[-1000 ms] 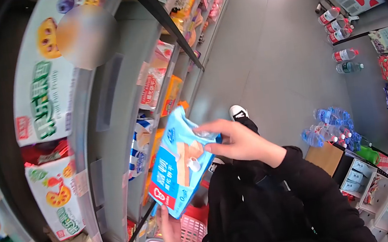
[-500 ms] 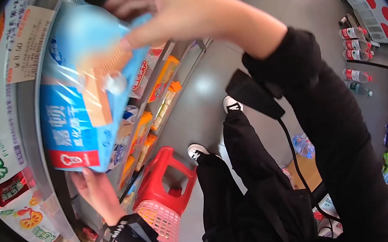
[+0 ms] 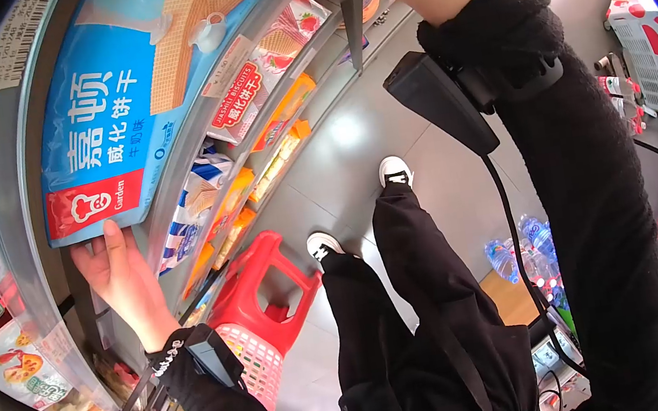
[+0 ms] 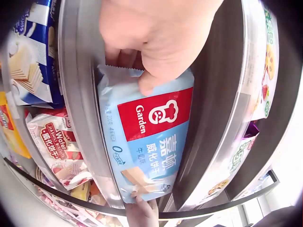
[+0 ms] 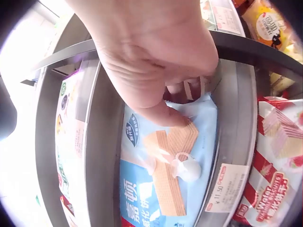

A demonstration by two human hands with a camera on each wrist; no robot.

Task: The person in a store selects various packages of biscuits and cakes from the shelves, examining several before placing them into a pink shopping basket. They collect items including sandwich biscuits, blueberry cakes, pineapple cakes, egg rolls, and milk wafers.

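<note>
Blue wafer pack [image 4: 151, 142] between shelf edges [image 4: 80, 118]

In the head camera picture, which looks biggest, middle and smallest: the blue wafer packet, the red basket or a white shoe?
1. Blue plastic wafer packet, though it is closest to the camera.
2. Red plastic shopping basket.
3. White shoe; both shoes look alike.

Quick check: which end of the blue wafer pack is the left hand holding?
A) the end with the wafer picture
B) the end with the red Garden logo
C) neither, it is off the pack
B: the left hand pinches the blue wafer pack at its red Garden-logo end, while the right hand holds the wafer-picture end.
</note>
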